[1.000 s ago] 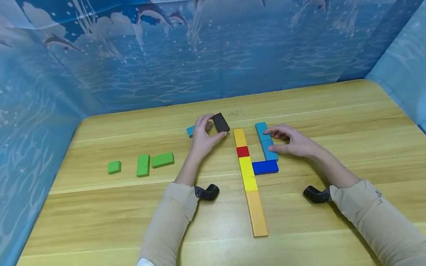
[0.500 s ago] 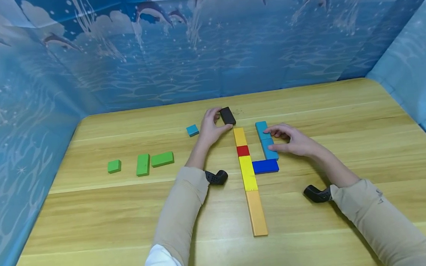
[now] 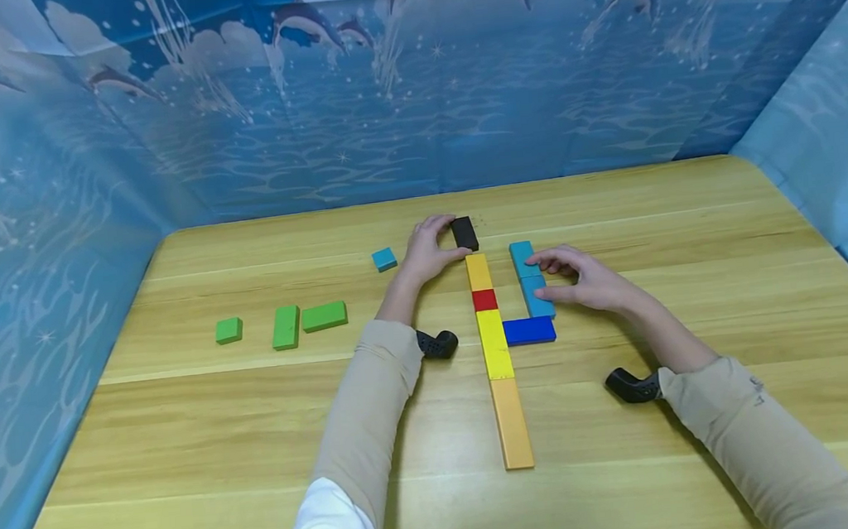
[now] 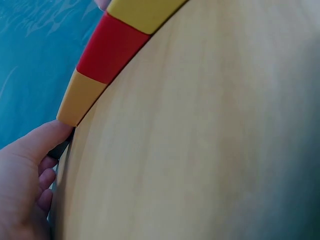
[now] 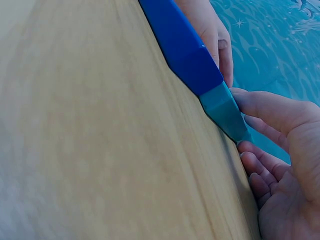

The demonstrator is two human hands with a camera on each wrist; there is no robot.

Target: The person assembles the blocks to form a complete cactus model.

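Near the far side of the table, my left hand pinches a black block by its ends, thumb nearest me. The block lies almost in line with the far end of an orange block. Beyond that come a red block, yellow blocks and a long tan block, all in one row. My right hand rests its thumb and fingertips along two light blue blocks, set end to end. A dark blue block bridges from the light blue pair to the yellow part.
A small light blue block lies left of my left hand. Farther left are three green blocks. Blue dolphin-print cloth hangs behind the wooden table and along its sides.
My left hand has carried the black block right and away from me, to the row's far end, uncovering the small light blue block. My right hand has stayed in place.
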